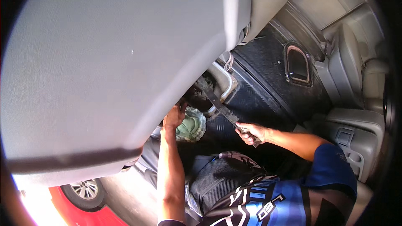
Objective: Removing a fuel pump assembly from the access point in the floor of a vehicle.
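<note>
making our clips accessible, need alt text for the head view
A person holds a long, worn flat bar in the right-hand grip, its far end at a pale-rimmed opening in a black vehicle floor. The left-hand grip is beside a pale green, ruffled-edged object. A large gray panel fills the left.

Lettering (265,211) noted: one short group of white, dark-edged capitals, set aslant on the blue part of the person's shirt (294,209). A small mark (341,155) on the blue sleeve (331,169) is illegible.
</note>
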